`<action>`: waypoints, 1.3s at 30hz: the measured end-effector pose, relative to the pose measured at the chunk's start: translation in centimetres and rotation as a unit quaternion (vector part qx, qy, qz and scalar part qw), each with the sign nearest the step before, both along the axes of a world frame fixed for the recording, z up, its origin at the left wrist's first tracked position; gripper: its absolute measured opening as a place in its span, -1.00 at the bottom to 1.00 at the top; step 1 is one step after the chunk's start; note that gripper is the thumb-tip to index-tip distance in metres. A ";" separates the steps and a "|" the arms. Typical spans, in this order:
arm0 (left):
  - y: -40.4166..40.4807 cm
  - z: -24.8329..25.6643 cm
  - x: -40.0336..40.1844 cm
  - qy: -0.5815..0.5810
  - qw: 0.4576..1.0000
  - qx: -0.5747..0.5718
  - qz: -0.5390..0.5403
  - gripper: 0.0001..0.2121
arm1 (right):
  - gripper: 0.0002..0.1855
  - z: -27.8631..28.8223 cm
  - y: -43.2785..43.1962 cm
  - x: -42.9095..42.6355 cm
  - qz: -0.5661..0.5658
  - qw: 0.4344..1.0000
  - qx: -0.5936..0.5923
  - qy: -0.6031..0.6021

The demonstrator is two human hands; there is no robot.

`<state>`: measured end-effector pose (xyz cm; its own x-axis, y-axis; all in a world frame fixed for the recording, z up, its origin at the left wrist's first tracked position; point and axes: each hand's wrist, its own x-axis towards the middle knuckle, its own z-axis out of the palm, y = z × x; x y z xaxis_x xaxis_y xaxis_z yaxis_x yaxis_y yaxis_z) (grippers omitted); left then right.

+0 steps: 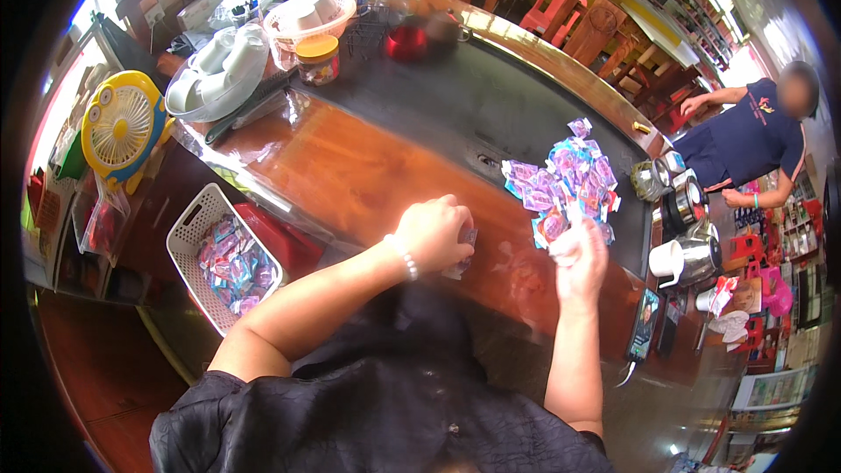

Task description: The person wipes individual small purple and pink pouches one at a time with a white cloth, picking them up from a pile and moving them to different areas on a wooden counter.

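Observation:
My left hand (430,233), with a beaded bracelet at its wrist, is closed over the wooden table edge. Between its fingers shows part of a small printed plastic packet (468,236), mostly hidden by the hand. My right hand (588,259) is raised at the near side of a heap of small purple and blue packets (575,167). Something white and blurred (564,247), perhaps tissue or cloth, is gripped in its fingers. Left of my left arm, a white perforated plastic basket (181,246) holds many similar packets (233,263).
A phone (644,325) with a lit screen and cable lies at right, near a glass kettle (696,253). Far left are a yellow fan (121,128) and a bowl of cups (217,72). A yellow-lidded jar (318,60) stands beyond. A person (742,131) stands across the table's right end.

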<state>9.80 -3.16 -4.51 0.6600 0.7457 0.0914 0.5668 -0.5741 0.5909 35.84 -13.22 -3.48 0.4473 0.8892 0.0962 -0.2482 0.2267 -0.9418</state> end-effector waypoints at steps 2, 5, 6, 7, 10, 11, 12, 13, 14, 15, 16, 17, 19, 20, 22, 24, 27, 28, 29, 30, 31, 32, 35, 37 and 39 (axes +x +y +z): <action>0.3 0.0 -0.2 0.017 1.000 -0.024 -0.001 -0.68 | -0.75 0.8 1.9 2.5 -0.104 0.995 0.012 0.002; 0.7 0.2 -0.7 -0.065 0.998 -0.027 -0.006 -0.69 | -0.74 -2.6 2.9 7.3 -0.188 0.981 0.015 -0.045; 1.1 1.0 -1.3 -0.080 0.991 -0.109 -0.001 -0.70 | -0.72 -3.9 2.9 8.2 -0.213 0.972 -0.002 -0.096; 1.3 1.4 -2.3 -0.093 0.977 -0.189 0.011 -0.70 | -0.70 -4.5 2.9 7.8 -0.191 0.975 0.014 -0.110; 2.4 -1.8 -4.2 -0.372 0.852 -0.361 0.067 -0.74 | -0.73 -4.0 2.5 7.2 -0.109 0.992 0.024 -0.053; 2.9 -1.1 -5.0 -0.393 0.829 -0.388 0.091 -0.76 | -0.74 -3.6 2.4 6.8 -0.086 0.995 0.028 -0.033; 4.2 -3.0 -5.6 -0.443 0.773 -0.445 0.092 -0.85 | -0.74 -3.5 2.6 6.7 -0.092 0.995 0.022 -0.012; 4.3 -2.4 -5.7 -0.538 0.657 -0.526 0.050 -0.77 | -0.75 -3.7 2.3 7.8 -0.072 0.997 0.038 0.009; 4.6 -2.5 -5.9 -0.572 0.589 -0.569 0.033 -0.74 | -0.75 -4.2 2.2 8.4 -0.080 0.996 0.044 0.025; 5.0 -3.2 -6.6 -0.604 0.517 -0.607 0.016 -0.70 | -0.76 -4.5 2.3 8.5 -0.084 0.994 0.051 0.039; 5.4 -3.9 -7.3 -0.630 0.472 -0.611 -0.081 -0.65 | -0.76 -4.3 2.4 8.3 -0.078 0.995 0.051 0.038; 5.2 -4.8 -7.4 -0.635 0.472 -0.606 -0.079 -0.65 | -0.75 -4.1 2.5 8.1 -0.076 0.996 0.038 0.042; 4.0 -3.0 -7.1 -0.620 0.535 -0.574 -0.017 -0.62 | -0.73 -3.9 2.4 8.0 -0.069 0.996 0.027 0.049; 4.3 -3.7 -7.2 -0.610 0.546 -0.571 -0.056 -0.55 | -0.70 -3.9 2.1 8.2 -0.055 0.998 0.026 0.030; 4.1 -3.2 -8.3 -0.616 0.537 -0.574 -0.044 -0.54 | -0.59 -3.6 2.1 8.5 -0.048 0.999 0.019 0.011; 3.7 -2.8 -11.0 -0.621 0.519 -0.588 0.002 -0.53 | -0.60 -3.8 2.6 8.1 -0.067 0.998 0.010 0.006; 3.0 -3.5 -17.5 -0.674 0.500 -0.543 -0.022 -0.48 | -0.61 -3.9 2.7 7.7 -0.058 0.998 0.014 -0.014; 2.7 -3.5 -20.2 -0.684 0.521 -0.510 0.009 -0.49 | -0.62 -4.2 2.7 7.9 -0.065 0.997 0.002 -0.036; 2.3 -3.4 -22.8 -0.691 0.542 -0.476 0.042 -0.49 | -0.62 -4.7 2.7 8.5 -0.045 0.998 0.009 -0.046; 1.5 -2.3 -24.2 -0.716 0.522 -0.454 0.095 -0.51 | -0.63 -4.9 2.6 8.5 -0.054 0.997 0.003 -0.048; 1.2 -2.3 -27.0 -0.715 0.537 -0.436 0.103 -0.53 | -0.63 -4.6 2.6 8.3 -0.060 0.997 -0.002 -0.049; 0.5 -2.4 -29.3 -0.709 0.568 -0.401 0.120 -0.53 | -0.65 -4.4 2.4 8.3 -0.051 0.997 -0.009 -0.062; -1.3 -2.0 -34.0 -0.681 0.619 -0.306 0.244 -0.53 | -0.64 -4.1 2.0 8.3 -0.037 0.997 -0.003 -0.063; -2.0 -1.3 -34.1 -0.598 0.638 -0.262 0.409 -0.54 | -0.62 -4.8 1.9 9.2 -0.053 0.996 -0.014 -0.068; -1.8 -3.4 -35.6 -0.422 0.699 -0.199 0.542 -0.59 | -0.59 -5.5 2.7 9.0 -0.080 0.995 -0.007 -0.055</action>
